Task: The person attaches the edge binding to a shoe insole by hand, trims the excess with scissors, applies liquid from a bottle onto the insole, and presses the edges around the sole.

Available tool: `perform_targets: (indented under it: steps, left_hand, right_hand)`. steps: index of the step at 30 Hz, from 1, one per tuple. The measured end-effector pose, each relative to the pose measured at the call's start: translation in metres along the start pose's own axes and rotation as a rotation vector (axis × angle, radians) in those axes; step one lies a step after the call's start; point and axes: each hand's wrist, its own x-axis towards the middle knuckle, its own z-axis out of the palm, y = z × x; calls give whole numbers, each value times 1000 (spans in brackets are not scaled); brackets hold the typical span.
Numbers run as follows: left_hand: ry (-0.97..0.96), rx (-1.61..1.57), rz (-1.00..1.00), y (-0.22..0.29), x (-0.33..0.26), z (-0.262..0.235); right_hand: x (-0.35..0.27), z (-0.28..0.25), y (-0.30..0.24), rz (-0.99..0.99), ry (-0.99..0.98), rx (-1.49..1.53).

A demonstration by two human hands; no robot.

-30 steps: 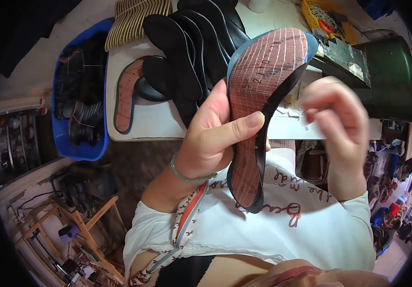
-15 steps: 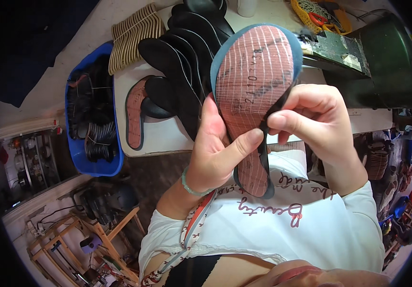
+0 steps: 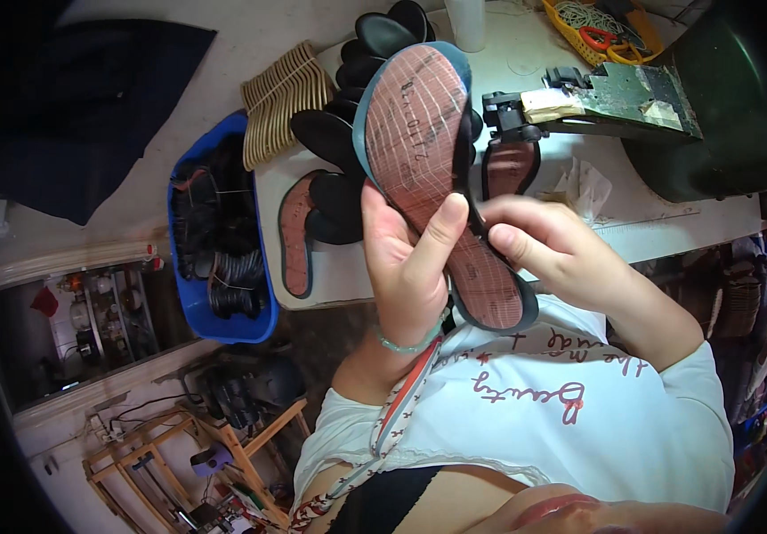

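Note:
Tilted up in front of me is a shoe insole, its reddish, white-lined underside facing me, with a blue-grey rim and dark handwritten marks. My left hand is closed round its narrow middle, thumb across the underside, fingers mostly behind. At the right edge of that waist, my right hand has thumb and bent index finger together on the black edging; the index finger is slightly blurred. Behind lie several black insoles. One reddish insole rests at the table's left, and another reddish insole lies below the machine head.
A green machine arm reaches in from the right over the white table. Left of the table stands a blue tub of black bundles, beside tied beige curved pieces. At the back are a white cup and a yellow basket.
The insole has tipped leftward and sits farther from the machine, uncovering the machine head and the reddish insole below it. My right hand has moved lower along the edge. The whole view has shifted.

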Motion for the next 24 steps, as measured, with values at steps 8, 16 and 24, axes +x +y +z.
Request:
perform_targets:
  steps: [8,16,24]
  left_hand:
    - [58,128,127,-20,10,5]
    - [75,105,152,-21,23,8]
    - [-245,52,-11,-7,49,-7]
  right_hand:
    - [3,-5,-6,-70,101,-142]
    - [4,-10,-11,-7,107,-80]
    - [-1,-30,2,-50,211,-52]
